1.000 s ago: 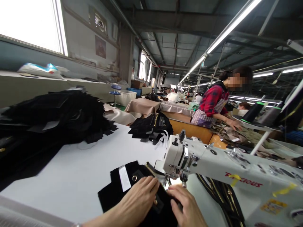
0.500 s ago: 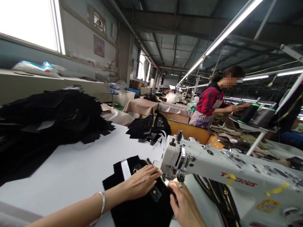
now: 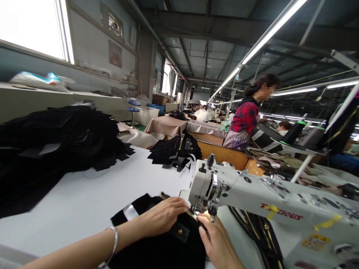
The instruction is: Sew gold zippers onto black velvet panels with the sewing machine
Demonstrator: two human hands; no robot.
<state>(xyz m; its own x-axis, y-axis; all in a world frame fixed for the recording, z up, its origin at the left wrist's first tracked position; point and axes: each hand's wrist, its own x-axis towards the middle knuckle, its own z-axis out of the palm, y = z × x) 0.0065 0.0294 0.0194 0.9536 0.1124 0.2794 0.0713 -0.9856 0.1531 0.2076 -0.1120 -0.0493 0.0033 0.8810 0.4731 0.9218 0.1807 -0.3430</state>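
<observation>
My left hand [image 3: 164, 216] lies flat on a black fabric piece [image 3: 168, 246] with gold snaps and a white label [image 3: 130, 212], fingers reaching toward the needle of the white sewing machine [image 3: 252, 198]. Just right of it, my right hand [image 3: 217, 241] pinches the same fabric by the presser foot [image 3: 199, 211]. A silver bangle [image 3: 112, 246] circles my left wrist. The cloth covers the table under both hands.
A big heap of black fabric [image 3: 56, 142] fills the left of the white table [image 3: 84, 201]. A smaller black bundle [image 3: 175, 149] lies farther back. A person in a red plaid shirt [image 3: 246, 119] works at the bench beyond. Thread cones [image 3: 295, 132] stand at right.
The black piece has turned and slid toward me; its white label moved left. Both hands stay on it at the needle. The person behind has turned away.
</observation>
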